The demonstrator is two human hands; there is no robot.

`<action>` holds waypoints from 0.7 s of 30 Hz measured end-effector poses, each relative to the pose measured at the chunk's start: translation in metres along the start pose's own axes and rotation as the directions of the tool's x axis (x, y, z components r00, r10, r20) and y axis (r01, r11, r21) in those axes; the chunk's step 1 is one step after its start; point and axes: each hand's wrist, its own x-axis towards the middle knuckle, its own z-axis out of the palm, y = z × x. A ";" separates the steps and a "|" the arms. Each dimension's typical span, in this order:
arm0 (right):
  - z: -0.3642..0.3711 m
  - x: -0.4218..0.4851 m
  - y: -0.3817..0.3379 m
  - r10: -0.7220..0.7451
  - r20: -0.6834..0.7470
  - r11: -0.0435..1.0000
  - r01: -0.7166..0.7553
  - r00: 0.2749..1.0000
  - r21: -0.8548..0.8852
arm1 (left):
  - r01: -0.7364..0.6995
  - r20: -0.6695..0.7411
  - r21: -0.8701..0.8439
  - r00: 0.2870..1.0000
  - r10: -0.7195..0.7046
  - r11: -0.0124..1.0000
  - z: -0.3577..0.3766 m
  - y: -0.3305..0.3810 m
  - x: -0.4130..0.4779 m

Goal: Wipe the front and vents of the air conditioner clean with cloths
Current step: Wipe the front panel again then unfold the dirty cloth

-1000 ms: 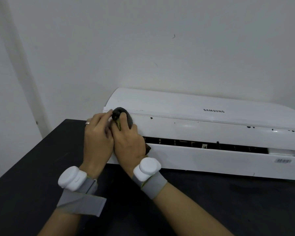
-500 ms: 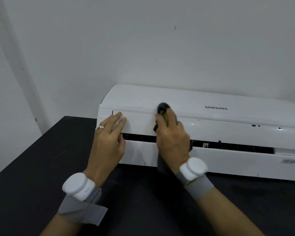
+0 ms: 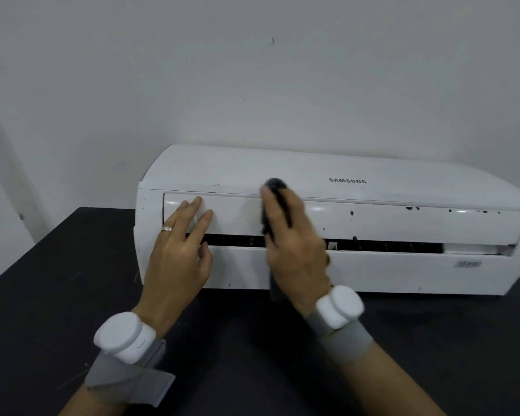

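A white air conditioner (image 3: pixel 403 223) lies on a black table (image 3: pixel 42 295), its dark vent slot running along the front and dark specks on the flap at the right. My left hand (image 3: pixel 180 250) rests flat with straight fingers on the left end of the front flap. My right hand (image 3: pixel 294 244) presses a dark cloth (image 3: pixel 275 187) against the flap near the middle, fingers wrapped over it. The cloth pokes out above my fingertips and hangs below my palm.
A plain white wall (image 3: pixel 252 85) stands right behind the unit. The table's left edge runs diagonally at the left, with a pale wall beyond it. White sensors on grey straps sit on both wrists.
My right hand has slid the cloth to the right along the flap, from the left end to near the middle. My left hand has flattened onto the flap's left end.
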 end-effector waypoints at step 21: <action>-0.057 -0.042 0.153 0.271 -0.047 0.892 -0.269 0.961 -0.363 | -0.006 -0.108 0.033 0.994 0.009 0.999 0.010 -0.006 -0.004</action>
